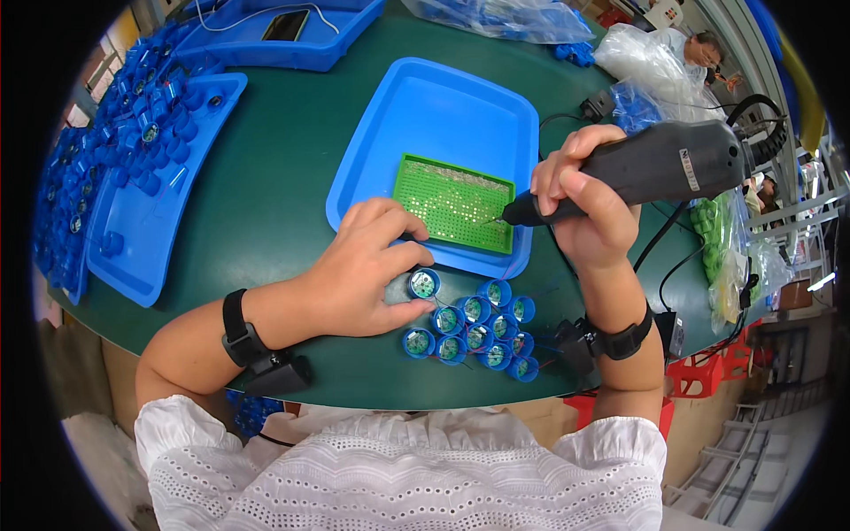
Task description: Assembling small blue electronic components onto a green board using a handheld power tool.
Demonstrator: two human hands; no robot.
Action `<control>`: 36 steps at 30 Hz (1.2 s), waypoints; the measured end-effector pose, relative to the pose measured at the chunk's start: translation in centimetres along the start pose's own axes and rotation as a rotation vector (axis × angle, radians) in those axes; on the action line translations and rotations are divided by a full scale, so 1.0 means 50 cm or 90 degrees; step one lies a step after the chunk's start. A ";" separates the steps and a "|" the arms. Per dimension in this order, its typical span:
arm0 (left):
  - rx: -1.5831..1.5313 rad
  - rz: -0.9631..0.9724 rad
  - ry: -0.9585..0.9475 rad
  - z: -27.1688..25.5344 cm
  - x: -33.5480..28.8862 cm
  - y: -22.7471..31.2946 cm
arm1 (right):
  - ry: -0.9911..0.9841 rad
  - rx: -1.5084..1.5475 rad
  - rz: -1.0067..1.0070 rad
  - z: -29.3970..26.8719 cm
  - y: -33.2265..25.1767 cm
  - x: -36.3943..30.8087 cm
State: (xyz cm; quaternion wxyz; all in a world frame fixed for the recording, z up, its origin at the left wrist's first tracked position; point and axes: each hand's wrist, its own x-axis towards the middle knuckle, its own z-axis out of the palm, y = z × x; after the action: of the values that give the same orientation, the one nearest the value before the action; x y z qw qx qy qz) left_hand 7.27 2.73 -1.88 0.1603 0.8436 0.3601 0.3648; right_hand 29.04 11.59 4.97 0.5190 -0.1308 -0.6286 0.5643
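Note:
My right hand (589,190) grips a black electric screwdriver (660,168) with a cord at its back end. Its thin tip reaches the right part of a green perforated tray (453,239), which has many small shiny pieces in its holes. That green tray lies in a larger blue tray (443,97). Thumb and fingers of my left hand (363,270) are closed around a small round blue cup (423,283) with a green circuit board inside. Just right of and below it, several similar blue cups (478,338) stand grouped on the green table, thin wires showing among them.
At the left, a big heap of blue cups (106,150) spills into a blue tray (146,257). Another blue tray (239,44) at the back holds a phone (286,26) and a white cable. Plastic bags (651,66) lie back right; a person (699,53) sits beyond.

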 end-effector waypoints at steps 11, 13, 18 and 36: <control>-0.003 -0.012 -0.003 0.004 -0.005 -0.005 | -0.009 -0.018 0.005 0.006 0.015 -0.002; -0.004 -0.013 -0.003 0.004 -0.005 -0.004 | -0.007 -0.023 0.007 0.008 0.015 -0.003; -0.009 -0.013 -0.006 0.004 -0.006 -0.004 | -0.003 -0.034 0.006 0.011 0.018 -0.004; -0.026 -0.006 0.003 -0.009 -0.001 0.002 | -0.013 -0.041 0.002 0.016 0.012 -0.002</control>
State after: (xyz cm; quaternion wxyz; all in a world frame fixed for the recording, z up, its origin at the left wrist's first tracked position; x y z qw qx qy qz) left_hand 6.96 2.65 -1.54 0.1783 0.8376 0.3572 0.3729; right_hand 28.18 11.25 4.54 0.5071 -0.1423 -0.6516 0.5459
